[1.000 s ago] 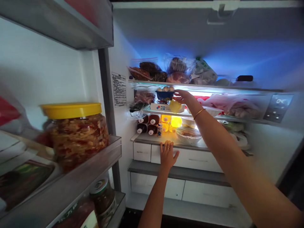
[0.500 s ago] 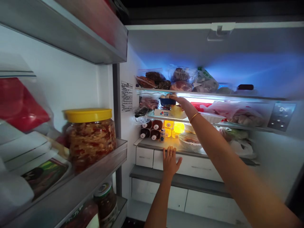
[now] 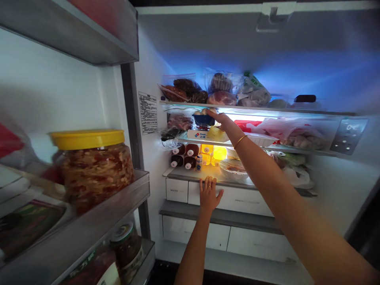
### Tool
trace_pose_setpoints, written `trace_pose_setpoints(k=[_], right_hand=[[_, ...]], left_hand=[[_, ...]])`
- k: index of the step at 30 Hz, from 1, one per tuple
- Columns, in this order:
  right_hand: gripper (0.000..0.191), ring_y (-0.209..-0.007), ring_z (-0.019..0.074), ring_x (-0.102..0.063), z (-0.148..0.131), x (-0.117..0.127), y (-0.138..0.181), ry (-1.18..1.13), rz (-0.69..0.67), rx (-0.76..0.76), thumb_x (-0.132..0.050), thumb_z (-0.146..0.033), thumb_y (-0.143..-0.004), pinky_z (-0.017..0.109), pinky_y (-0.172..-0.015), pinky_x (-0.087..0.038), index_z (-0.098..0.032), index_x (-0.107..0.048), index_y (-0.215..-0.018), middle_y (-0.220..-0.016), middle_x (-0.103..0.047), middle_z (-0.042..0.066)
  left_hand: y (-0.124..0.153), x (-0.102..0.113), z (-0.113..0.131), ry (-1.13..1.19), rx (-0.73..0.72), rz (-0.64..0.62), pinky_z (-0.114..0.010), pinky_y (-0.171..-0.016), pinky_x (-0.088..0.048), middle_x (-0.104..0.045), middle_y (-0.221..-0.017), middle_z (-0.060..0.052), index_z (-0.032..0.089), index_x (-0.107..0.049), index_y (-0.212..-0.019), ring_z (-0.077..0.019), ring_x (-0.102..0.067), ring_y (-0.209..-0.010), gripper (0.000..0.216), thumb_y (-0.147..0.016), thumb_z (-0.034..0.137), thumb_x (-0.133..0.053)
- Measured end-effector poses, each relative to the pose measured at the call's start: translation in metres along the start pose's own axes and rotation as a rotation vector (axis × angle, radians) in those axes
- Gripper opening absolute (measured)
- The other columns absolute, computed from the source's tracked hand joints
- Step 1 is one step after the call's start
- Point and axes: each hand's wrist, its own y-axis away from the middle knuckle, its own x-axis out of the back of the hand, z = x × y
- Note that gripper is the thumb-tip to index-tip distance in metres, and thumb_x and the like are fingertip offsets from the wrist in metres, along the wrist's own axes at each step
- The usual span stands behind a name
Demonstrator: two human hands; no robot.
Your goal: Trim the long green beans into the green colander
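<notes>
I am facing an open fridge. My right hand (image 3: 222, 119) reaches to the middle shelf, its fingers curled over the rim of a small blue bowl (image 3: 203, 119) heaped with pale round things. The bowl stands on a white box with a blue logo (image 3: 198, 135). My left hand (image 3: 208, 193) lies flat with fingers spread on the front edge of the lower glass shelf (image 3: 184, 173), just above the white drawers (image 3: 177, 190). It holds nothing.
Bagged meats (image 3: 221, 92) fill the top shelf. Dark bottles lying on their sides (image 3: 184, 155), yellow bottles (image 3: 219, 152) and a covered dish (image 3: 234, 168) sit on the lower shelf. The door rack at left holds a yellow-lidded jar (image 3: 92, 170) and smaller jars (image 3: 126, 245).
My right hand has shifted from the bowl's right side up over its top. The left hand has stayed on the shelf edge. The camera has swayed a little.
</notes>
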Motion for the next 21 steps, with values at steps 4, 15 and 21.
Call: trace_pose_setpoints(k=[4, 15, 21], right_hand=[[0.027, -0.078, 0.0156, -0.063, 0.007, 0.004, 0.002, -0.111, 0.014, 0.042, -0.065, -0.037, -0.079, 0.030, -0.068, -0.054, -0.017, -0.059, -0.095, -0.089, -0.064, 0.004], [0.034, -0.067, 0.0170, -0.062, 0.009, 0.063, 0.037, -0.063, -0.118, 0.074, -0.061, -0.042, -0.081, 0.034, -0.061, -0.055, -0.013, -0.059, -0.099, -0.085, -0.062, 0.007], [0.031, -0.084, 0.0142, -0.060, 0.020, 0.057, 0.070, -0.313, -0.065, 0.221, -0.051, -0.041, -0.088, 0.030, -0.070, -0.054, -0.015, -0.055, -0.104, -0.088, -0.059, 0.004]], left_hand=[[0.001, 0.000, 0.000, -0.003, 0.002, 0.004, -0.055, -0.112, -0.019, -0.055, -0.128, -0.015, 0.017, -0.048, -0.127, -0.0293, -0.042, -0.126, 0.052, -0.084, 0.047, -0.049], [0.000, -0.003, -0.003, 0.003, -0.007, -0.020, -0.055, -0.112, -0.016, -0.055, -0.127, -0.015, 0.016, -0.048, -0.127, -0.0299, -0.041, -0.127, 0.053, -0.085, 0.049, -0.047], [0.000, 0.002, 0.000, 0.056, 0.024, -0.081, -0.055, -0.113, -0.012, -0.052, -0.131, -0.018, 0.015, -0.048, -0.128, -0.0309, -0.038, -0.130, 0.054, -0.085, 0.048, -0.046]])
